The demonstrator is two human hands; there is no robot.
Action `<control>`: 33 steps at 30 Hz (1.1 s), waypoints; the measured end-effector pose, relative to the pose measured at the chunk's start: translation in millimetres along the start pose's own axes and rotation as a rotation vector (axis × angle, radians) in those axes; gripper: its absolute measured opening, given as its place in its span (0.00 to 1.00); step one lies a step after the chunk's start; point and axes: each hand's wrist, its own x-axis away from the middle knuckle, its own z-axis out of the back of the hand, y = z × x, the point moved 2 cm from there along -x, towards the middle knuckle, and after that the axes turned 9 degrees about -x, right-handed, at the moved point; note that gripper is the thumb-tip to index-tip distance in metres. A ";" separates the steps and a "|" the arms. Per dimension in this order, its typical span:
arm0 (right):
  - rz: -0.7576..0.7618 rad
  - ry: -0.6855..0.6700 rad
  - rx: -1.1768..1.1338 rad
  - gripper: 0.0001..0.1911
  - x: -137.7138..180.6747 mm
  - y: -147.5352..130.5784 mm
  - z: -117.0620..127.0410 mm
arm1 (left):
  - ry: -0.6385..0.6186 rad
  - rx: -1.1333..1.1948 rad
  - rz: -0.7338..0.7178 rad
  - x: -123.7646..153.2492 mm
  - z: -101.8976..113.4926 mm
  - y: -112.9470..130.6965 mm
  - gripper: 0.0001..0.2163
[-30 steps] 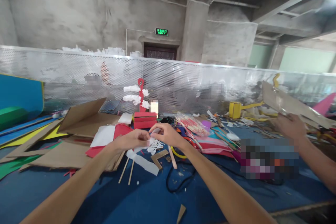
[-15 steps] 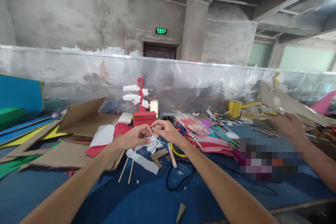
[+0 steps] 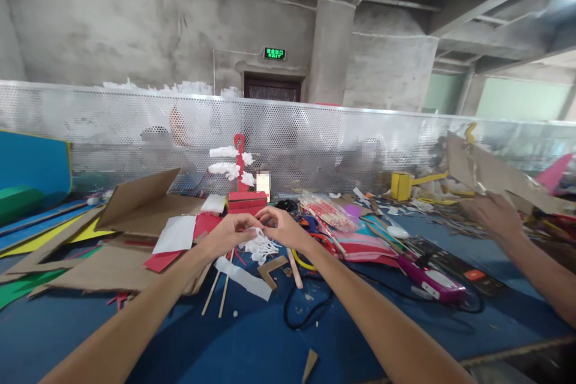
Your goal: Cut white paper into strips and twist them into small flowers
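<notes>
My left hand [image 3: 234, 231] and my right hand [image 3: 282, 229] meet at the fingertips above the blue table, thumbs and fingers pinched together. Between them is a small bit of white paper, partly hidden by the fingers. Just beneath lies a bunch of thin twisted white paper pieces [image 3: 262, 248]; whether it touches the fingers I cannot tell. Behind my hands stands a red box [image 3: 247, 200] with an upright red post [image 3: 240, 162] bearing white tufts. Two thin wooden sticks [image 3: 224, 288] and a white paper strip [image 3: 245, 279] lie nearer me.
Cardboard sheets [image 3: 99, 267] cover the left side. A flat wooden stick [image 3: 295, 270], a purple corded device [image 3: 432, 279] and a bag of red-and-white sticks [image 3: 330, 213] lie to the right. Another person's hand [image 3: 492, 216] is at far right, by cardboard. A perforated metal screen [image 3: 315, 150] stands behind.
My fingertips have drawn closer together, and my left hand has turned slightly over the white paper. The view has shifted a little. The other person's hand stays near the cardboard.
</notes>
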 end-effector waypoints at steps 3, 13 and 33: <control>0.071 0.026 0.061 0.12 0.2 -4.3 -1.2 | 0.027 0.006 0.032 -2.1 0.6 -2.0 0.12; -0.017 -0.058 0.085 0.15 4.0 -14.4 -5.9 | 0.173 0.014 0.059 -4.9 4.5 -11.7 0.10; -0.072 -0.155 0.200 0.16 5.5 -9.0 -9.7 | 0.264 0.009 -0.020 -4.5 1.1 -12.1 0.08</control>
